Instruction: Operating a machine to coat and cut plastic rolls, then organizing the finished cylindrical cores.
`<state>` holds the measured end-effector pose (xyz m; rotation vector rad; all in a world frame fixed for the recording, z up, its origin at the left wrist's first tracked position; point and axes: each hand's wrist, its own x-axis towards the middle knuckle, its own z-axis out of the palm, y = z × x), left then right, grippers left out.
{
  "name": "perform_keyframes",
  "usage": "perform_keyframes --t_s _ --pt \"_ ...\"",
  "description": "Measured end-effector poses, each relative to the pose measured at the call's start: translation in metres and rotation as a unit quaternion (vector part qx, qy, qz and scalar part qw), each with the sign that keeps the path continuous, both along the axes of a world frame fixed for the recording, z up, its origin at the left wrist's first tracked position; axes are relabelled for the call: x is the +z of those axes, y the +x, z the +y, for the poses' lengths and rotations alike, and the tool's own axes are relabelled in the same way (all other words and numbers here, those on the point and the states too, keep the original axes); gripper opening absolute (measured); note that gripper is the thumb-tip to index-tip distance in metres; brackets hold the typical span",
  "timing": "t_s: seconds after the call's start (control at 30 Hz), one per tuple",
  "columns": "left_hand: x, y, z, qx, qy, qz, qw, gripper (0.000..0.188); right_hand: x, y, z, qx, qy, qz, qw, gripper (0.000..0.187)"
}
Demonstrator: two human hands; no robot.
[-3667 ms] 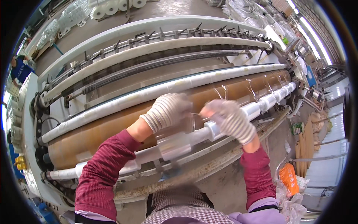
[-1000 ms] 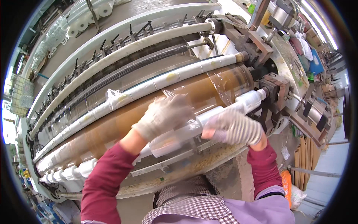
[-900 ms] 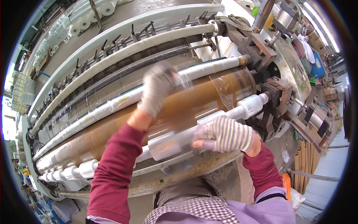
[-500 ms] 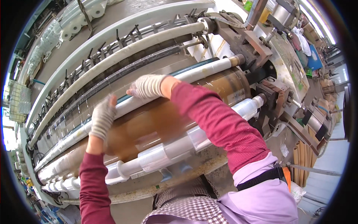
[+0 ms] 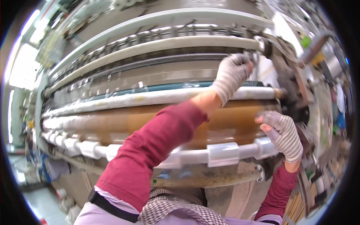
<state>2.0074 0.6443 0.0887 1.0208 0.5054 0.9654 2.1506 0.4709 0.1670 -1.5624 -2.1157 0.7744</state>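
My left hand (image 5: 234,77), in a striped knit glove with bare fingertips, reaches across to the right end of the machine, above the white roller (image 5: 150,98). Its fingers are curled in; whatever they hold, if anything, is hidden and blurred. Lower right, my right hand (image 5: 283,133), gloved alike, hovers at the right end of the wide brown roller (image 5: 228,122). Its thumb and forefinger are bent and slightly apart, with nothing visible between them. Along the near side, a shaft carries several short rolls of clear film (image 5: 223,154).
Behind the rollers run a pale bar (image 5: 168,45) and a long white frame rail (image 5: 195,12). Dark metal brackets (image 5: 296,80) stand at the machine's right end. A stained roller (image 5: 210,178) lies below the film rolls, close to my checked apron (image 5: 180,215).
My view has turned and shifted toward the machine's right end. My left arm has swung across to the right, and my right hand has moved right and lower, near the brown roller's end.
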Motion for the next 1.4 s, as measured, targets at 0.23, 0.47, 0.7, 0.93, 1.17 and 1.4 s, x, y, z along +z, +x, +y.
perform_keyframes --t_s 0.23,0.47,0.7,0.93,1.17,1.4 --pt "0.019 -0.212 -0.008 0.093 0.497 0.575 0.644 0.034 -0.093 -0.042 0.115 0.029 0.077 -0.243 0.967 0.038" --pt "0.000 -0.261 -0.003 -0.022 0.280 0.769 0.574 0.055 -0.104 -0.051 0.162 -0.038 -0.064 -0.285 0.956 0.040" --pt "-0.022 -0.322 0.011 0.420 0.188 0.302 0.835 0.032 -0.091 -0.268 0.163 0.075 0.298 -0.047 0.950 0.032" --pt "0.050 -0.564 -0.273 0.286 0.265 0.481 0.785 0.035 -0.068 -0.398 0.177 -0.004 -0.040 -0.435 0.899 0.058" --pt "0.003 -0.776 -0.496 0.275 0.091 0.624 0.726 0.026 -0.106 -0.639 0.196 0.038 0.131 -0.276 0.952 0.062" --pt "0.011 -0.972 -0.535 0.428 -0.022 0.589 0.685 0.023 -0.148 -0.667 0.266 -0.086 0.023 -0.351 0.932 0.093"
